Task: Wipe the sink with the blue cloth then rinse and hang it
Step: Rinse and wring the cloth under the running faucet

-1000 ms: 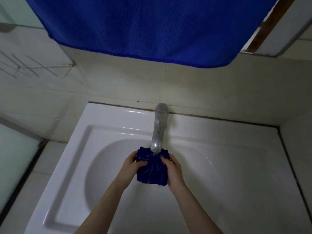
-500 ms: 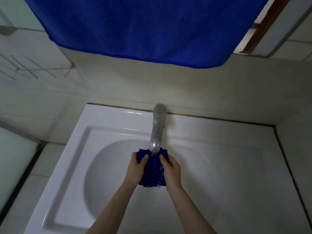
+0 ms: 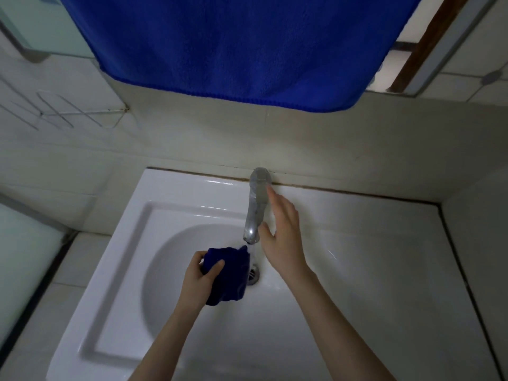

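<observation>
The left hand [image 3: 202, 273] is closed around the bunched, wet dark blue cloth [image 3: 226, 273] above the white ceramic sink [image 3: 176, 204], just beside the drain. It looks soft and heavy with water; better gripped by the bunch. The right hand [image 3: 283, 237] is open, empty, beside the silver metal faucet [image 3: 257, 207].

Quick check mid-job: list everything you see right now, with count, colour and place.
Small bunched blue cloth: one, dark blue, over the basin, left of the water stream.
Large blue towel: one, blue, hanging above the sink.
White ceramic sink: one, white, against the tiled wall.
Metal tap: one, silver, at the sink's back edge, water running.
Metal drain: one, silver, basin bottom.
Wire rack: one, white, on the wall at left.
Left hand: grip closed on the cloth.
Right hand: open, beside the tap.
</observation>
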